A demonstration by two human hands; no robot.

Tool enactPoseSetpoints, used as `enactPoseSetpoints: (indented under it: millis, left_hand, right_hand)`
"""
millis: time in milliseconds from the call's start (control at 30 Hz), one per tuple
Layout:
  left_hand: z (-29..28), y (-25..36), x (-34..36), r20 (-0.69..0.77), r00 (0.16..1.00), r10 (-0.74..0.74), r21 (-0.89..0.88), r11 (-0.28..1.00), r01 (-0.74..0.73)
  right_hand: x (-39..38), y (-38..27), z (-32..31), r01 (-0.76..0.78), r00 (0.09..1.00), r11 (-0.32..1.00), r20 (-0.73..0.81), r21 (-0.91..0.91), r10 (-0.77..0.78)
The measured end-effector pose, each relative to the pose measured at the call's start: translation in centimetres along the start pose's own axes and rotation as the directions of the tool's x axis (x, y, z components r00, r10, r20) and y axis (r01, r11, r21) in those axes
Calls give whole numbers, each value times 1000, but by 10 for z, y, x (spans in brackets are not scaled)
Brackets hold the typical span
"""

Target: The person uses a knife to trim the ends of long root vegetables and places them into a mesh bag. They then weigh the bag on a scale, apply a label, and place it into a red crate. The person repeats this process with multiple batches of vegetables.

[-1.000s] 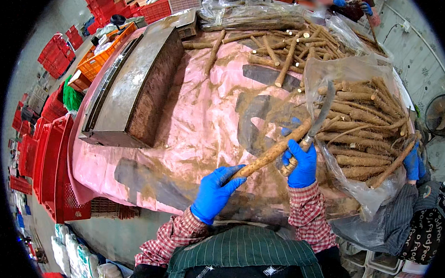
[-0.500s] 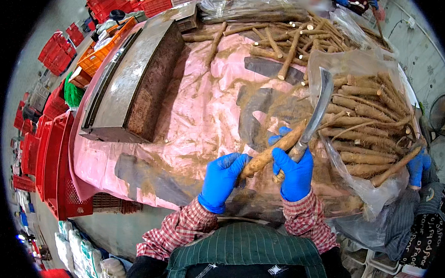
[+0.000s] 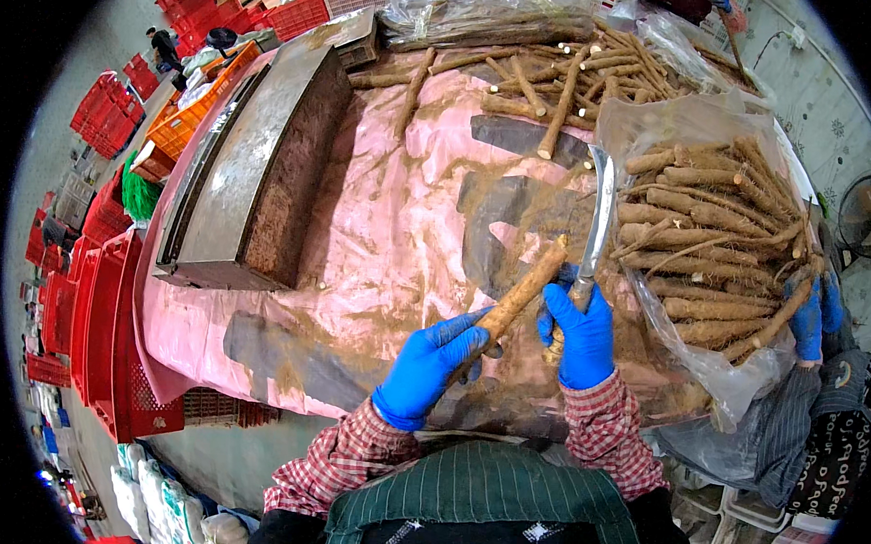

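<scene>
In the grip of my left hand [image 3: 423,374] is a long brown yam root [image 3: 524,291], slanting up to the right over the table. My right hand [image 3: 582,339] is closed around the handle of a curved knife [image 3: 601,213], its blade pointing up and away from me. A small gap separates the root's upper end from the blade. Both hands wear blue gloves. To the right of the knife, a plastic bag [image 3: 636,125] lies open under a heap of hairy yam roots [image 3: 713,255].
Pink sheeting [image 3: 390,202] with soil and dark patches covers the table. A long metal box [image 3: 250,181] stands at left. More roots [image 3: 614,76] with pale cut ends lie at the far side. Red crates [image 3: 112,345] line the left edge. Another person's gloved hand [image 3: 808,322] is at right.
My left hand has drawn the root slightly down and left, so its end has come away from the blade. The knife has turned more upright, its tip shifting left.
</scene>
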State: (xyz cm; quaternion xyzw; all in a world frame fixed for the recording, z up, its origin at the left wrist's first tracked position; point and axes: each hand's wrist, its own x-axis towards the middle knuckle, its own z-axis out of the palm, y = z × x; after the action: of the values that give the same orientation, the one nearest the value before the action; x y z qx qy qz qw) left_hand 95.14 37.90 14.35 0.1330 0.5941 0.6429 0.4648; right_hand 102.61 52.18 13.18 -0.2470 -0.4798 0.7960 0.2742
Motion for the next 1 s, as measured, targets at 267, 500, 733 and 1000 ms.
enactPoseSetpoints:
  millis: [267, 500, 733, 1000]
  left_hand:
    - [7, -2, -5, 148, 989, 26, -30, 999, -22]
    - [3, -2, -2, 22, 999, -39, 10, 999, 39]
    - [-9, 0, 10, -355, 801, 483, 324, 867, -379]
    - [-8, -11, 17, 122, 727, 676, 891, 248, -381]
  right_hand:
    - [-2, -6, -1, -51, 993, 997, 100, -52, 56]
    - [-9, -12, 5, -36, 993, 997, 106, -72, 44]
    - [-5, -8, 1, -21, 998, 1000, 57, -10, 22]
    - [-2, 4, 5, -84, 994, 996, 76, 5, 83]
